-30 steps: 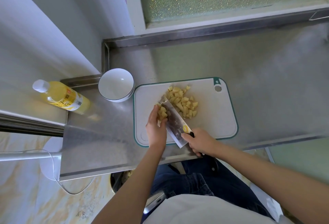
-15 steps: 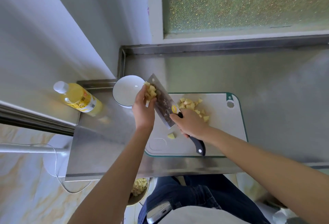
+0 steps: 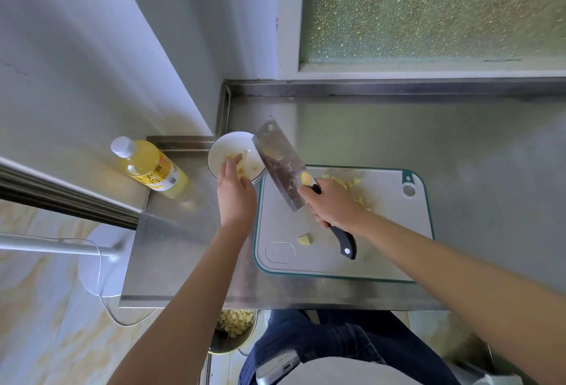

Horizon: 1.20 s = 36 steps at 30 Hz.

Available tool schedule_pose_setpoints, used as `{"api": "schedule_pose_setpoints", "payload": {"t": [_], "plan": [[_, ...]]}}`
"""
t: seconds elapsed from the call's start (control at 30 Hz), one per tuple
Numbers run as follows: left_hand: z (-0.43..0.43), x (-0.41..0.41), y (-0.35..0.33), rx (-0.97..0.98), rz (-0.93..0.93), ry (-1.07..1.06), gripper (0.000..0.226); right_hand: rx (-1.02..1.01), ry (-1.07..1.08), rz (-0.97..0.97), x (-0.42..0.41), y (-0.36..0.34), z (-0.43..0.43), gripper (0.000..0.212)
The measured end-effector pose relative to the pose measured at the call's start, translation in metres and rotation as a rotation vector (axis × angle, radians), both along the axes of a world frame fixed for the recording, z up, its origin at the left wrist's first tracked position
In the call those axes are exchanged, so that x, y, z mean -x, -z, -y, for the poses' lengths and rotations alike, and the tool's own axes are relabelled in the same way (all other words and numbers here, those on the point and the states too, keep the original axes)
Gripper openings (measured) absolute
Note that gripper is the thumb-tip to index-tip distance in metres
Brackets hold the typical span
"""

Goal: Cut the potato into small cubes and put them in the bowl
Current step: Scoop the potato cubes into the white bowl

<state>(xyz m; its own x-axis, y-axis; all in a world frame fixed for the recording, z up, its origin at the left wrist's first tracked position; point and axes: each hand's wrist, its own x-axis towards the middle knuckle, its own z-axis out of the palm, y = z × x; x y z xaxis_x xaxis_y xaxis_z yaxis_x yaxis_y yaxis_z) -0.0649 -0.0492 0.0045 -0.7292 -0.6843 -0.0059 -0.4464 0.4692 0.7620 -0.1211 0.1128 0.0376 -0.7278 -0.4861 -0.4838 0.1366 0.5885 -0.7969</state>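
Note:
A white bowl [image 3: 225,146] stands on the steel counter left of the grey cutting board [image 3: 389,244]. Potato cubes [image 3: 242,167] lie in the bowl, blurred. My left hand [image 3: 235,195] hovers over the bowl's near rim with fingers relaxed. My right hand [image 3: 333,204] grips the black handle of a cleaver [image 3: 281,167], whose blade tilts over the bowl's right rim with bits of potato stuck on it. A pile of cubes [image 3: 352,184] stays on the board behind my right hand. One loose cube [image 3: 305,239] lies near the board's front.
A yellow bottle [image 3: 153,169] lies on its side left of the bowl. The steel counter [image 3: 398,130] has raised rims at the back and left. Below the counter's front edge sits a metal bowl [image 3: 234,328] of potato scraps. A white stand and cable are on the floor at left.
Both hands carried cubes on the cleaver from the board to the bowl. My left hand has come off the blade, and the cubes now lie in the bowl.

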Motion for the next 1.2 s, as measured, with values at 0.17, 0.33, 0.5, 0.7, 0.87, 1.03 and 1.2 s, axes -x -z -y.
{"api": "schedule_pose_setpoints", "payload": {"t": [0.17, 0.33, 0.5, 0.7, 0.87, 1.03, 1.2], "plan": [[-0.036, -0.022, 0.018, 0.043, -0.048, 0.144, 0.037, -0.065, 0.015, -0.047, -0.012, 0.007, -0.047, 0.037], [-0.070, -0.039, 0.048, -0.043, 0.140, 0.316, 0.039, -0.148, 0.216, -0.106, -0.025, 0.023, -0.098, 0.038], [-0.099, -0.041, 0.060, -0.069, 0.218, 0.434, 0.053, -0.170, 0.431, -0.129, -0.029, 0.037, -0.139, 0.037], [-0.117, -0.027, 0.062, -0.138, 0.206, 0.451, 0.062, -0.198, 0.477, 0.027, -0.034, 0.053, -0.159, 0.036], [-0.125, -0.007, 0.061, -0.240, 0.168, 0.440, 0.061, -0.237, 0.305, 0.070, -0.046, 0.053, -0.147, 0.033], [-0.136, 0.000, 0.059, -0.319, 0.132, 0.434, 0.058, -0.250, 0.220, 0.023, -0.050, 0.051, -0.125, 0.029], [-0.146, 0.005, 0.059, -0.366, 0.111, 0.382, 0.051, -0.140, 0.271, 0.144, -0.052, 0.054, -0.112, 0.023]]}}
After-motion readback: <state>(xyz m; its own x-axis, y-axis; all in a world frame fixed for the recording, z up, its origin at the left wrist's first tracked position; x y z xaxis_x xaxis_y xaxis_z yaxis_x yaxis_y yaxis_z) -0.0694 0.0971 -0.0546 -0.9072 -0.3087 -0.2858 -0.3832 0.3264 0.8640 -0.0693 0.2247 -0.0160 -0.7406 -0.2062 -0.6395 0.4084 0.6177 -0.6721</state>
